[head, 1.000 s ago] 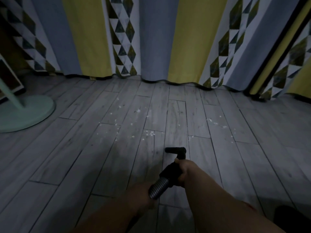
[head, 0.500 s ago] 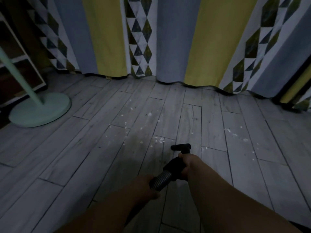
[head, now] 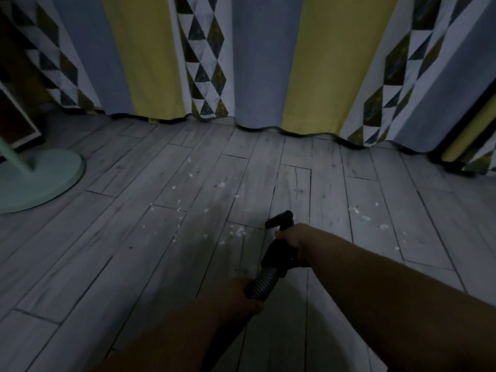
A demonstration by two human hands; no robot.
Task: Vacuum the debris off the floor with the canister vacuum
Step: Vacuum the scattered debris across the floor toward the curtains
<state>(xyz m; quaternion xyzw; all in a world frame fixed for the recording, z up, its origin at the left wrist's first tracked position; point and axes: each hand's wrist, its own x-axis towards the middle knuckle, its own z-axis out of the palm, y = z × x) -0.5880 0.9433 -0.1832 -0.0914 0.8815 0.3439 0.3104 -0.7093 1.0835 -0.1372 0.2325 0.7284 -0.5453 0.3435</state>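
Right hand (head: pixel 293 241) grips the handle (head: pixel 279 255); left hand (head: pixel 240 295) apparently holds hose (head: pixel 262 283).

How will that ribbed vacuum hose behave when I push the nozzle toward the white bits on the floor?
Probably floppy: the ribbed hose is corrugated, so it should flex rather than push stiffly. Its ribs likely keep it from slipping in the left hand. The black handle in the right hand looks rigid, so steering likely comes from there.

Grey plank floor (head: pixel 134 264), scattered white debris (head: pixel 239 231), mint round base (head: pixel 40 181)
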